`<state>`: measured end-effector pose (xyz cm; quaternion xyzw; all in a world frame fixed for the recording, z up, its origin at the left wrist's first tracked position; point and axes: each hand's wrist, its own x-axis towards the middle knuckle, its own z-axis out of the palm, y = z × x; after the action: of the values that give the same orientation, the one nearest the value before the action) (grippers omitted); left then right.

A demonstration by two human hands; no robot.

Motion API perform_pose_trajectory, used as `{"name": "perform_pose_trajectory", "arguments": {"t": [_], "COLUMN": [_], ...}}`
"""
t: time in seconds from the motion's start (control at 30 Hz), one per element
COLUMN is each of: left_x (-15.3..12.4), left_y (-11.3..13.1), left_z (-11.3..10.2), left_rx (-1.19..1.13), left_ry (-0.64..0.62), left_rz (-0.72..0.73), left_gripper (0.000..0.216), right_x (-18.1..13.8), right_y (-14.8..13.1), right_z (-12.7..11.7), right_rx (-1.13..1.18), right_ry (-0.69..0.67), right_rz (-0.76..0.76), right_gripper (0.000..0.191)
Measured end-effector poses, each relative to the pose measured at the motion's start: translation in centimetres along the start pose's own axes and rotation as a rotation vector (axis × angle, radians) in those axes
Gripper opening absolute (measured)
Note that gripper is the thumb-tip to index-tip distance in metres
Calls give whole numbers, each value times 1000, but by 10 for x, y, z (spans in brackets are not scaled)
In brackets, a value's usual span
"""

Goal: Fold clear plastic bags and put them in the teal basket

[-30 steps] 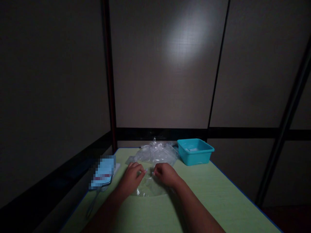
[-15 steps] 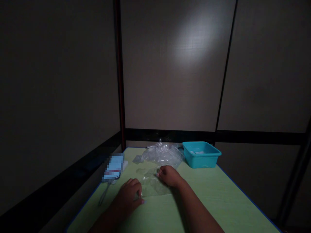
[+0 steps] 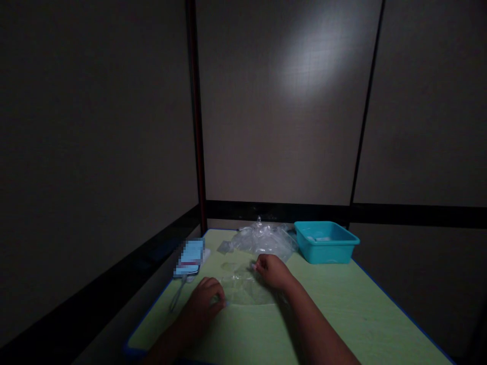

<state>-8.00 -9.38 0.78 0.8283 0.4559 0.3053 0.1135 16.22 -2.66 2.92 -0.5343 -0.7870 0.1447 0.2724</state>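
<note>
A clear plastic bag (image 3: pixel 249 293) lies flat on the green table in front of me, its outline faint. At its left near corner, my left hand (image 3: pixel 207 299) is closed, thumb and forefinger pinching the edge. My right hand (image 3: pixel 274 271) is closed too, with fingertips pinched at the bag's far side. Behind the hands sits a crumpled heap of clear plastic bags (image 3: pixel 264 239).
A turquoise basin (image 3: pixel 327 249) with something pale inside stands at the back right of the table (image 3: pixel 342 314). On the left lies a phone (image 3: pixel 190 257), blurred out, with a strap (image 3: pixel 178 295). Wall panels (image 3: pixel 277 126) rise behind the table.
My view has turned slightly left, so everything sits further right. The left thumb has come up closer to the forefinger at the bag's corner. The right hand stays at the bag's far side.
</note>
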Motion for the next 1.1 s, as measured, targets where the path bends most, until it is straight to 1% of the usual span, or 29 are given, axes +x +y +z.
{"name": "perform_pose_trajectory", "arguments": {"t": [0.17, 0.3, 0.37, 0.4, 0.47, 0.53, 0.6, 0.63, 0.67, 0.7, 0.77, 0.83, 0.93, 1.0, 1.1], "left_x": [6, 5, 0, -4, -17, -33, -50, -56, -60, -62, -60, -53, -45, -45, -47], "left_y": [3, 4, 7, 9, 14, 16, 14, 11, 8, 4, -3, -6, -8, -8, -9], "left_z": [9, 1, -4, -4, 1, 12, 25, 31, 35, 36, 35, 29, 23, 23, 23], "left_rx": [14, 70, 127, 162, 232, 296, 354, 383, 404, 415, 404, 366, 307, 301, 342], "left_ry": [66, 97, 154, 186, 216, 179, 75, 41, -11, -73, -176, -236, -287, -299, -224], "left_rz": [-56, -90, -98, -92, -59, -14, 8, -23, -49, -60, -55, -35, -32, -55, -106], "left_gripper": [10, 5, 12, 18, 27, 41, 62, 69, 74, 78, 80, 74, 65, 63, 61], "right_x": [-3, -4, -4, -3, -2, -1, -2, -3, -5, -8, -14, -19, -24, -25, -25], "right_y": [2, 3, 3, 3, 2, -1, -5, -8, -11, -15, -23, -31, -41, -44, -47], "right_z": [2, 9, 12, 13, 11, 7, 2, 0, -1, -1, 3, 11, 25, 32, 40], "right_rx": [27, 92, 146, 177, 229, 242, 198, 166, 129, 92, 29, -17, -71, -128, -182], "right_ry": [-111, -218, -277, -286, -241, -105, 58, 120, 151, 144, 37, -95, -251, -312, -332], "right_rz": [-1, -14, -22, -25, -25, -23, -49, -82, -124, -164, -219, -238, -269, -268, -271], "right_gripper": [15, 18, 19, 20, 22, 24, 25, 25, 27, 30, 42, 52, 55, 57, 63]}}
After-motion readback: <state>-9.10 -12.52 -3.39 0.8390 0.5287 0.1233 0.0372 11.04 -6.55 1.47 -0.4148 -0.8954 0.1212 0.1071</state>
